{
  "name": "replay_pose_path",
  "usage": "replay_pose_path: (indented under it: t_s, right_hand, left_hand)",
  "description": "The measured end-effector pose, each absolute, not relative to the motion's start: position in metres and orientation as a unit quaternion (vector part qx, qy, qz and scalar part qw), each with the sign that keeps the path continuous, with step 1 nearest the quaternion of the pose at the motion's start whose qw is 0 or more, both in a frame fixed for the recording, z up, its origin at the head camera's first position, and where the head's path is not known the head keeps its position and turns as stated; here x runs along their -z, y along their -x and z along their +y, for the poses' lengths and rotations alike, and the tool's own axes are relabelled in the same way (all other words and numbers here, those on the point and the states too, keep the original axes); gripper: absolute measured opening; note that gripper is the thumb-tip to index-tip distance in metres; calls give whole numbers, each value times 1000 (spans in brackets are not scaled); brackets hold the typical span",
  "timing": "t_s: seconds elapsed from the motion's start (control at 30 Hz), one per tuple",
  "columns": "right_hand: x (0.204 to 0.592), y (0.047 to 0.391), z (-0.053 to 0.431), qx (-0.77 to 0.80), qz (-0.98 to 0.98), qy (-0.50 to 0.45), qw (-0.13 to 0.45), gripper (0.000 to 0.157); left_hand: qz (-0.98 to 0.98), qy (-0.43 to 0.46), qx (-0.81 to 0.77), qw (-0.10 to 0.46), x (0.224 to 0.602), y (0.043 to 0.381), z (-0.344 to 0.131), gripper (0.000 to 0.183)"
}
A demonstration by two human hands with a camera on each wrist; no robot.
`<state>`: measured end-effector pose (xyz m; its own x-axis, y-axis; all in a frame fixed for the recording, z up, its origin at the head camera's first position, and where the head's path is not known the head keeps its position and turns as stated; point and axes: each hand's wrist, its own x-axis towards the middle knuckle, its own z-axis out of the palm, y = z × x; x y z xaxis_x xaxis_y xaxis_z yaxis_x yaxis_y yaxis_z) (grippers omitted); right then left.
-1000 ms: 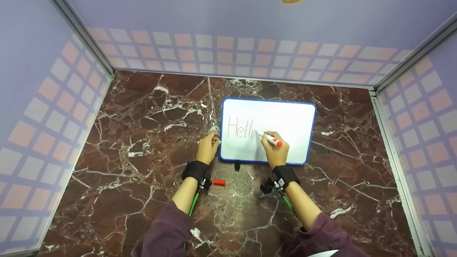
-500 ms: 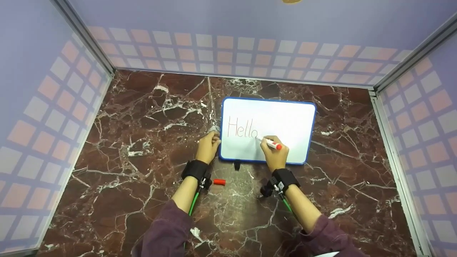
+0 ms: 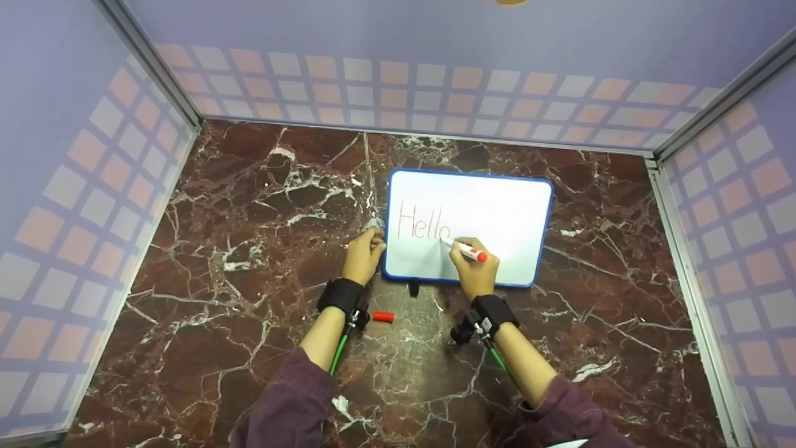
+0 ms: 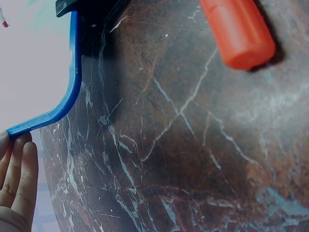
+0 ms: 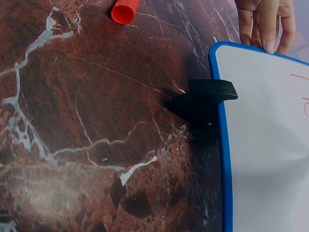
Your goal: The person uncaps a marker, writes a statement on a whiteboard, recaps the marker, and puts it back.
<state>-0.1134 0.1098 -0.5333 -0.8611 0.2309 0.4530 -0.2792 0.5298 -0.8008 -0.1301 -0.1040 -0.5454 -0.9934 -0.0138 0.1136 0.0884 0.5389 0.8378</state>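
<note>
A whiteboard (image 3: 491, 205) with a blue frame lies on the marbled surface, bearing "Hello" in thin red letters. My right hand (image 3: 476, 270) grips a marker (image 3: 469, 250), white with a red end; its tip is by the bottom of the "o". At the board's left edge my left hand (image 3: 362, 255) holds the frame, with the thumb on the blue rim (image 5: 248, 47) and the other fingers behind it in the right wrist view. A red marker cap (image 3: 382, 317) lies in front of the board, near the left wrist. The right hand is outside its own wrist view.
A black clip-like piece (image 5: 207, 92) sticks out from the board's near edge. Pale purple panels (image 3: 410, 37) with checkered bands enclose the dark red marbled surface (image 3: 249, 348) at the back and both sides.
The right hand has moved the marker slightly down and left, from the side of the "o" to its bottom. The "o" now shows fully. The left hand stays in place.
</note>
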Motion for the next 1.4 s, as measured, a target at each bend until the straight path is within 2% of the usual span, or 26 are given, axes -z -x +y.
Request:
replay_pose_path:
  t_s: [0.27, 0.73, 0.97, 1.4]
  right_hand:
    - [523, 116, 113, -553, -794, -4, 253, 9]
    - [523, 116, 129, -463, -838, 20, 289, 11]
    - [528, 116, 129, -450, -845, 11, 287, 11]
    - [525, 117, 130, -478, -834, 22, 275, 12]
  left_hand:
    - [-880, 22, 472, 53, 544, 129, -104, 20]
    - [-877, 20, 477, 53, 544, 129, -104, 20]
    - [-877, 10, 479, 41, 543, 130, -103, 20]
    - [-877, 22, 476, 55, 545, 130, -104, 20]
